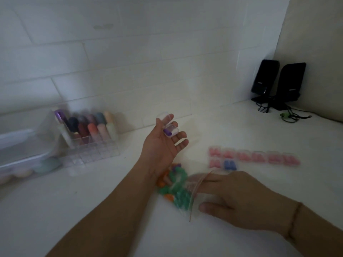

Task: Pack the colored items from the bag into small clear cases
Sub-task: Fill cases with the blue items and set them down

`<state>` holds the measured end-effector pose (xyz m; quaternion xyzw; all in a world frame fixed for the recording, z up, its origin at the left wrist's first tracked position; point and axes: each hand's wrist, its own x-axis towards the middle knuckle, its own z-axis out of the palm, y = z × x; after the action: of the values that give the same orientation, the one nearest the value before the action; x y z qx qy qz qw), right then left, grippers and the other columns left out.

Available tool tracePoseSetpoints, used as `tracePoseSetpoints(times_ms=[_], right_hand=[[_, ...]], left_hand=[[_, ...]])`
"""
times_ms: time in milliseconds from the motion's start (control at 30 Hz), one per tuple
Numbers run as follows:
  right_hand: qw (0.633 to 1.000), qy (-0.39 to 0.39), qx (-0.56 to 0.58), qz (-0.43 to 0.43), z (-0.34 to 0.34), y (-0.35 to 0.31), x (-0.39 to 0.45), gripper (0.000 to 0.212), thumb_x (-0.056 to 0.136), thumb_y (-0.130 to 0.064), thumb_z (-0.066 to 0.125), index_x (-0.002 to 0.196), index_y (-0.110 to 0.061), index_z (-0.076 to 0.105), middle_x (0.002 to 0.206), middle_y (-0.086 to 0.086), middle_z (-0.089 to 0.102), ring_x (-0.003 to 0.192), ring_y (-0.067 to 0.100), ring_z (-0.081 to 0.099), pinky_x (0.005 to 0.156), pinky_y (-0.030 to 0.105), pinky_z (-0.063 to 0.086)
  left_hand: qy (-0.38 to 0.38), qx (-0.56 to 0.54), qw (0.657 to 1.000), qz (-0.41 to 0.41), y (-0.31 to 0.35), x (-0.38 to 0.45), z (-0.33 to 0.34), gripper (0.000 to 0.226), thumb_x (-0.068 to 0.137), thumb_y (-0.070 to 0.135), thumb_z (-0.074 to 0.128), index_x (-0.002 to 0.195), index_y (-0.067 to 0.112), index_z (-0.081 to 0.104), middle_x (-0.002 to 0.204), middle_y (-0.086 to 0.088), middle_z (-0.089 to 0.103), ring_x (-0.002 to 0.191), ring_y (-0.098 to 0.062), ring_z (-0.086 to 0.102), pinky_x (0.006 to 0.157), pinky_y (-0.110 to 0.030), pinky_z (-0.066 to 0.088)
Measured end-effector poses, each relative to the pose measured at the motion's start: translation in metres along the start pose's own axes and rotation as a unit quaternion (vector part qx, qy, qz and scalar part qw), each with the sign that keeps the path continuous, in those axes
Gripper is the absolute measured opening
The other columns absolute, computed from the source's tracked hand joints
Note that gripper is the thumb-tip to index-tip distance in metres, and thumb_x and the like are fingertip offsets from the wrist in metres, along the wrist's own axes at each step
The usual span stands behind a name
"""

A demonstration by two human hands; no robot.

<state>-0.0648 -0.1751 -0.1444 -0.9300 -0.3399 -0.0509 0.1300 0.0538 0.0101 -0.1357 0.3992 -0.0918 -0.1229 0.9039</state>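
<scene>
A small clear case (170,129) lies across the fingers of the left hand (163,143), which is palm-up and raised above the middle of the worktop (111,197). Its lid stands open, tipped up toward the far side, and a purple item (167,132) sits in the base with its long axis running from near-left to far-right. The fingers are nearly straight and cradle the case rather than clench it.

Near and right of that hand, the clear bag (178,190) lies flat on the worktop, its long axis running from far-left to near-right, its mouth toward the right. Green, orange and a few purple items fill it. The right hand (235,199) rests at the mouth: fingers extended and pointing left into the opening, thumb spread on the near side. Blur hides whether it pinches anything.

Right of the bag, a row of filled cases (254,157) runs left to right, holding pink items; a shorter near row has one pink and one blue case (230,164).

At the left, against the tiled wall, a clear organiser (89,140) holds upright coloured tubes, with a clear lidded box (24,151) beside it at the left edge. Two black speakers (278,82) stand in the far right corner with their cables. Open worktop lies near the viewer on the left and between the cases and the speakers.
</scene>
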Motion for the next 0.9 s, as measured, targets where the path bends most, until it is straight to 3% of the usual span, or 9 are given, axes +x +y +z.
tracePoseSetpoints(times_ms=[100, 167, 233, 333, 467, 567, 733, 800, 900], right_hand=[[0.999, 0.007, -0.039, 0.005, 0.010, -0.007, 0.009, 0.051, 0.096, -0.058, 0.024, 0.137, -0.038, 0.047, 0.150, -0.014, 0.042, 0.107, 0.019, 0.065, 0.077, 0.038, 0.057], [0.998, 0.014, -0.062, 0.012, 0.014, -0.013, 0.015, 0.055, 0.097, -0.058, 0.014, 0.146, -0.040, 0.032, 0.155, -0.014, 0.032, 0.092, 0.021, 0.068, 0.068, 0.037, 0.057], [0.996, 0.042, -0.071, 0.026, 0.017, -0.021, 0.021, 0.056, 0.099, -0.057, 0.008, 0.145, -0.038, 0.034, 0.150, -0.011, 0.042, 0.068, 0.016, 0.066, 0.052, 0.028, 0.052], [0.994, 0.049, -0.081, 0.052, 0.020, -0.025, 0.027, 0.062, 0.097, -0.060, 0.009, 0.145, -0.032, 0.037, 0.140, -0.010, 0.053, 0.076, 0.012, 0.067, 0.059, 0.023, 0.052], [0.997, 0.038, -0.048, 0.054, 0.019, -0.020, 0.028, 0.060, 0.094, -0.057, 0.014, 0.150, -0.037, 0.025, 0.146, -0.014, 0.044, 0.097, 0.015, 0.065, 0.080, 0.029, 0.051], [0.996, 0.039, -0.052, 0.067, 0.022, -0.018, 0.030, 0.053, 0.098, -0.053, 0.025, 0.149, -0.040, 0.026, 0.148, -0.015, 0.038, 0.102, 0.014, 0.061, 0.079, 0.024, 0.048], [0.995, 0.052, -0.057, 0.065, 0.023, -0.022, 0.031, 0.043, 0.095, -0.060, 0.027, 0.129, -0.042, 0.047, 0.133, -0.016, 0.053, 0.072, 0.012, 0.064, 0.053, 0.021, 0.045], [0.995, 0.035, -0.065, 0.064, 0.025, -0.022, 0.030, 0.051, 0.096, -0.063, 0.016, 0.131, -0.042, 0.048, 0.140, -0.018, 0.048, 0.068, 0.011, 0.062, 0.052, 0.020, 0.036], [0.997, 0.044, -0.019, 0.060, 0.022, -0.019, 0.031, 0.049, 0.095, -0.060, 0.024, 0.130, -0.038, 0.050, 0.140, -0.018, 0.046, 0.080, 0.015, 0.065, 0.058, 0.024, 0.047]], left_hand=[[0.007, -0.006, 1.000, -0.006, -0.001, 0.000, 0.000, 0.036, 0.098, 0.046, 0.035, 0.109, 0.018, 0.056, 0.086, 0.000, 0.050, 0.070, -0.021, 0.057, 0.072, -0.035, 0.047], [0.015, -0.010, 1.000, -0.008, -0.001, 0.000, -0.001, 0.037, 0.100, 0.045, 0.033, 0.109, 0.018, 0.056, 0.085, 0.000, 0.052, 0.070, -0.021, 0.056, 0.072, -0.035, 0.047], [0.024, -0.012, 1.000, -0.011, -0.002, -0.001, -0.001, 0.038, 0.101, 0.046, 0.033, 0.109, 0.018, 0.056, 0.086, -0.001, 0.052, 0.070, -0.021, 0.056, 0.072, -0.035, 0.047], [0.032, -0.017, 0.999, -0.014, -0.002, -0.001, 0.000, 0.038, 0.101, 0.046, 0.033, 0.108, 0.018, 0.057, 0.085, -0.001, 0.052, 0.069, -0.021, 0.055, 0.071, -0.035, 0.047], [0.037, -0.017, 0.999, -0.020, -0.003, -0.001, 0.001, 0.038, 0.101, 0.046, 0.033, 0.109, 0.017, 0.057, 0.085, -0.001, 0.055, 0.069, -0.021, 0.055, 0.070, -0.035, 0.047], [0.039, -0.015, 0.999, -0.030, -0.006, -0.001, 0.001, 0.037, 0.101, 0.046, 0.034, 0.112, 0.017, 0.055, 0.086, -0.002, 0.053, 0.069, -0.021, 0.054, 0.071, -0.035, 0.046], [0.051, -0.001, 0.998, -0.036, -0.009, -0.001, 0.005, 0.038, 0.101, 0.045, 0.033, 0.111, 0.016, 0.057, 0.087, -0.002, 0.056, 0.068, -0.021, 0.054, 0.071, -0.036, 0.045], [0.052, -0.003, 0.998, -0.035, -0.009, -0.002, 0.006, 0.038, 0.101, 0.045, 0.033, 0.112, 0.017, 0.056, 0.086, -0.002, 0.056, 0.068, -0.021, 0.053, 0.071, -0.036, 0.045], [0.047, -0.003, 0.998, -0.038, -0.010, -0.003, 0.006, 0.038, 0.101, 0.045, 0.034, 0.112, 0.017, 0.056, 0.087, -0.002, 0.056, 0.069, -0.021, 0.054, 0.071, -0.036, 0.045]])
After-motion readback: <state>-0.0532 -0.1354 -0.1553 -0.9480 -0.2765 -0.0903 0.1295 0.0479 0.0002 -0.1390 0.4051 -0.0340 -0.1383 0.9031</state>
